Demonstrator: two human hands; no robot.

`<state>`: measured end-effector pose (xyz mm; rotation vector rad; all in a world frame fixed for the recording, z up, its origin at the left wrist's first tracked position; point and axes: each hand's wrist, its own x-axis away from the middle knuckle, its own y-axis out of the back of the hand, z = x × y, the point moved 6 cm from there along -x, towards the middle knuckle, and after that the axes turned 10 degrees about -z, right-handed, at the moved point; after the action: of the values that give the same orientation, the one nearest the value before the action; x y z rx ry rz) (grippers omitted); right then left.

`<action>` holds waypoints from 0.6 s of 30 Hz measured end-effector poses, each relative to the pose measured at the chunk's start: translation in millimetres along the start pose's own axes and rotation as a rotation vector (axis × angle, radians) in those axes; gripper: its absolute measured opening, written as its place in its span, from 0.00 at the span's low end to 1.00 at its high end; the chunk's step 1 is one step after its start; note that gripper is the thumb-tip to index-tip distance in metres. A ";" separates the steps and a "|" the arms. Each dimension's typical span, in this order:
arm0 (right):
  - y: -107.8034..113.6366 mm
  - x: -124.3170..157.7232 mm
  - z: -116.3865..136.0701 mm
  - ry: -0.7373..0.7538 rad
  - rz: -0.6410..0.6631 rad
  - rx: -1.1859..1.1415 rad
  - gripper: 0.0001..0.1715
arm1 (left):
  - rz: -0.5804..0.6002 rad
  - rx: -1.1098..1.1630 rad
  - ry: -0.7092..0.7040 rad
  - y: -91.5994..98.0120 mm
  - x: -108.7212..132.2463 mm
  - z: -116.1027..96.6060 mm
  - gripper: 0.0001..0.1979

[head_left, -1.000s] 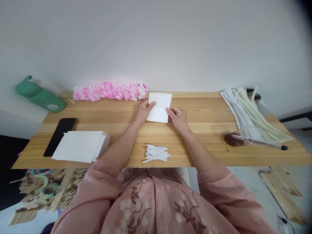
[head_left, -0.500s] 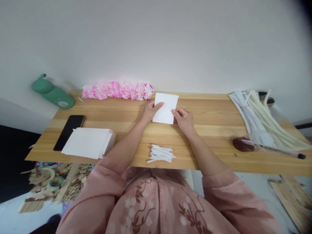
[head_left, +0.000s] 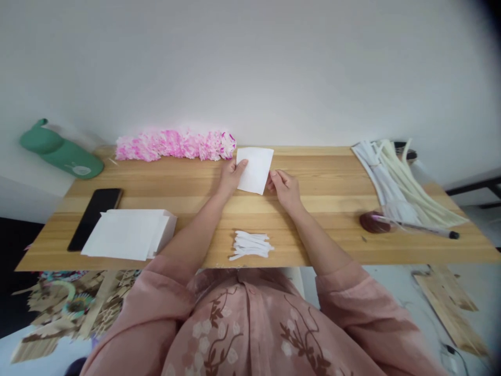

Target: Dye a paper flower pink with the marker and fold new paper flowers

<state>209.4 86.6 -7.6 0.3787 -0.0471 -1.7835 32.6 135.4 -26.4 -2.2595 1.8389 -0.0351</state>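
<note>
Bench [head_left: 329,175]: wood-topped, long, back edge along the pale wall. Cream stems [head_left: 420,183] and white stems [head_left: 385,180] lie in bundles at its right end, well clear of both arms. Pink-and-white ruffled row [head_left: 172,145]: along the back edge; its right end sits just beside the left hand [head_left: 231,176], crowding that side. Green bottle [head_left: 64,155]: far left corner. Paper stack [head_left: 119,235]: front left, close against the left forearm, and lapping a dark phone [head_left: 94,214]. White sheet [head_left: 253,169]: raised over the middle of the bench, toward the back, pinched at its left edge by the left hand, thumb on top. Right hand [head_left: 287,189]: fingers curled at the sheet's right edge; cannot tell whether they touch it. White strips [head_left: 251,245]: small pile at the front edge, between the forearms. Pen [head_left: 425,230]: across the stem ends. Dark red object [head_left: 374,223]: rounded, beside it.
</note>
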 end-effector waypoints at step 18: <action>-0.4 -1.5 -9.2 0.020 -0.036 0.031 0.17 | 0.026 0.075 0.031 -3.2 1.2 3.3 0.22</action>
<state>211.9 89.7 -16.0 0.4221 -0.0544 -1.8163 36.5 135.4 -29.2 -2.1957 1.8498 -0.1331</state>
